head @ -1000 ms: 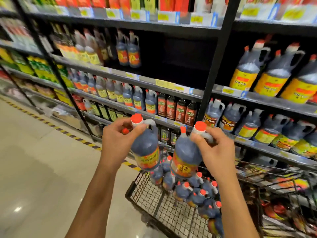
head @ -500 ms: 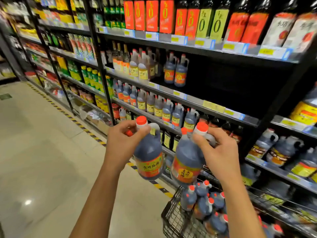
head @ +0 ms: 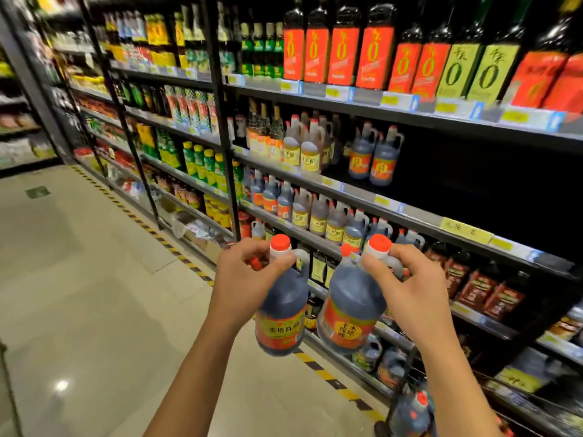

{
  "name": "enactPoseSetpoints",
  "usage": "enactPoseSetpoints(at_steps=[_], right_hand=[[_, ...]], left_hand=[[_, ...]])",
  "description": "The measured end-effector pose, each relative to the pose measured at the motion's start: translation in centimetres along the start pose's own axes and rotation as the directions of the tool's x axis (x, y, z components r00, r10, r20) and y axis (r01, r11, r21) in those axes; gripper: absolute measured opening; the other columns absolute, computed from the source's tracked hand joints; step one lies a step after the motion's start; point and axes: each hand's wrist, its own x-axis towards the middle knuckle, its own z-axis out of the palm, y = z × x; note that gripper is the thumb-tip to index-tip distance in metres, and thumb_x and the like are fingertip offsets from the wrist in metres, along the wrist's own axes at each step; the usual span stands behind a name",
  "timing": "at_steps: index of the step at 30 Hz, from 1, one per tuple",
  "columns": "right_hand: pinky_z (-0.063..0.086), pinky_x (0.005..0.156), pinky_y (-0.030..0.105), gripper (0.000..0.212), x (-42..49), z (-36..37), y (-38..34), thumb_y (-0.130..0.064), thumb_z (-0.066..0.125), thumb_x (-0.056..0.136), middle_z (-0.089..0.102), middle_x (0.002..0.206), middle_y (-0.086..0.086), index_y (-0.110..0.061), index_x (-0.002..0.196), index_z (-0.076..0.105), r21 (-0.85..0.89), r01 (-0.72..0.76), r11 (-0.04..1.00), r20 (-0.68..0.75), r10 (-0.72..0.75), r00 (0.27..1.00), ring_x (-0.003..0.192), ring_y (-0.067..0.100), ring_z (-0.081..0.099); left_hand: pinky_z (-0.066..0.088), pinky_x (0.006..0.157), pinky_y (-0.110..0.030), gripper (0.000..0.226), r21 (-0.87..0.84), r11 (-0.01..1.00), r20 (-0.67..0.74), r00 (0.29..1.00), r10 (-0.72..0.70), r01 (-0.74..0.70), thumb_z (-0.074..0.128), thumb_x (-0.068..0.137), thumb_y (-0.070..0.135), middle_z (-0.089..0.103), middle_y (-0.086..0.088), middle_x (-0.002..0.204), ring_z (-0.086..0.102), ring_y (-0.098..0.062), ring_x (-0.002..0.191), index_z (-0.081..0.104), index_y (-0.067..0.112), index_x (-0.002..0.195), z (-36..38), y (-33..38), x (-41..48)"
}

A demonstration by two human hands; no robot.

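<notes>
My left hand (head: pixel 244 283) grips the neck and handle of a dark vinegar jug (head: pixel 282 313) with a red cap and an orange label; a second red cap shows behind its fingers. My right hand (head: pixel 413 290) holds a like jug (head: pixel 350 307) by its handle, with another red cap just behind it. Both jugs hang upright in front of my chest, side by side and nearly touching. Two matching jugs (head: pixel 373 157) stand on a middle shelf whose right part is dark and bare.
Black store shelving (head: pixel 394 209) runs from left far to right near, packed with bottles and yellow price tags. A wire cart (head: pixel 407 411) with more jugs sits at the bottom right. Beige tiled floor (head: pixel 79 294) with a yellow-black stripe lies to the left.
My view has risen and turned left along the shelves. The cart has slipped almost out of the frame. Both hands keep the same hold on the jugs.
</notes>
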Motion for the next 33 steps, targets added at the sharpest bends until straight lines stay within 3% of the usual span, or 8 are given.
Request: enactPoseSetpoints(at_steps=[3,8,12,16,20,23,28,33], right_hand=[[0.046,0.068,0.025,0.004,2.3,1.4,1.2,-0.039,0.071,0.09,0.066,0.089,-0.011,-0.037,0.087,0.068,0.006,-0.042,0.999,0.004,0.042,0.999,0.084,0.008,0.062],[0.043,0.068,0.026,0.004,6.8,2.8,4.4,-0.042,0.07,0.088,0.065,0.089,-0.013,-0.038,0.088,0.068,0.007,-0.064,0.998,-0.036,0.064,0.997,0.086,0.005,0.061],[0.046,0.066,0.031,0.005,11.2,3.1,7.4,-0.039,0.069,0.089,0.063,0.085,-0.009,-0.039,0.085,0.066,0.007,-0.052,0.999,-0.091,0.052,0.994,0.082,0.01,0.059],[0.043,0.071,0.02,0.007,15.6,2.5,10.0,-0.032,0.07,0.091,0.065,0.092,-0.013,-0.039,0.09,0.067,-0.027,-0.045,0.999,-0.12,0.042,0.992,0.089,0.006,0.06],[0.039,0.071,0.007,0.016,19.2,1.6,12.0,-0.031,0.069,0.092,0.061,0.093,-0.015,-0.046,0.092,0.062,-0.094,-0.034,0.995,-0.161,0.018,0.987,0.09,0.003,0.059],[0.039,0.073,0.008,0.014,21.2,0.8,13.1,-0.029,0.067,0.093,0.06,0.097,-0.015,-0.042,0.098,0.061,-0.131,-0.023,0.991,-0.2,-0.004,0.98,0.094,0.004,0.059],[0.039,0.075,0.011,0.008,24.1,-1.1,14.3,-0.025,0.064,0.094,0.058,0.099,-0.011,-0.03,0.1,0.062,-0.218,-0.002,0.976,-0.284,-0.061,0.957,0.094,0.008,0.058],[0.043,0.081,0.017,0.012,26.9,-2.3,15.3,-0.019,0.067,0.094,0.06,0.105,-0.008,-0.021,0.106,0.066,-0.297,-0.002,0.955,-0.392,-0.12,0.912,0.101,0.011,0.06]], left_hand=[[0.049,0.062,-0.018,0.011,0.018,1.0,0.02,1.0,-0.005,0.005,0.08,0.079,0.031,0.066,0.003,0.077,0.06,-0.011,0.071,0.074,0.022,0.079,0.3,-1.5,2.5],[0.048,0.06,-0.02,0.014,0.059,0.998,0.073,0.997,0.003,-0.007,0.077,0.077,0.038,0.066,0.004,0.075,0.059,-0.009,0.068,0.073,0.025,0.077,2.8,-3.8,8.1],[0.048,0.059,-0.022,0.028,0.05,0.997,0.13,0.99,0.055,-0.062,0.074,0.078,0.049,0.064,-0.001,0.075,0.057,-0.012,0.067,0.071,0.021,0.079,6.0,-5.5,13.7],[0.05,0.063,-0.032,0.018,0.039,0.996,0.194,0.979,0.068,-0.077,0.072,0.085,0.046,0.065,0.001,0.082,0.057,-0.019,0.071,0.072,0.028,0.09,9.8,-6.5,19.1],[0.051,0.07,-0.03,0.017,-0.012,0.991,0.267,0.955,0.129,-0.131,0.068,0.089,0.048,0.065,0.008,0.092,0.061,-0.012,0.082,0.07,0.034,0.098,13.7,-6.8,23.2],[0.049,0.073,-0.032,0.017,-0.053,0.98,0.302,0.933,0.198,-0.191,0.065,0.092,0.046,0.064,0.007,0.095,0.061,-0.013,0.086,0.068,0.032,0.1,16.4,-6.7,25.9],[0.047,0.081,-0.021,0.013,-0.215,0.925,0.371,0.85,0.374,-0.313,0.063,0.097,0.034,0.064,0.006,0.109,0.062,-0.014,0.104,0.067,0.037,0.109,20.7,-6.5,29.6],[0.046,0.085,-0.02,0.013,-0.337,0.867,0.357,0.803,0.478,-0.367,0.064,0.097,0.023,0.064,0.007,0.109,0.062,-0.018,0.106,0.068,0.026,0.109,24.9,-6.7,33.5]])
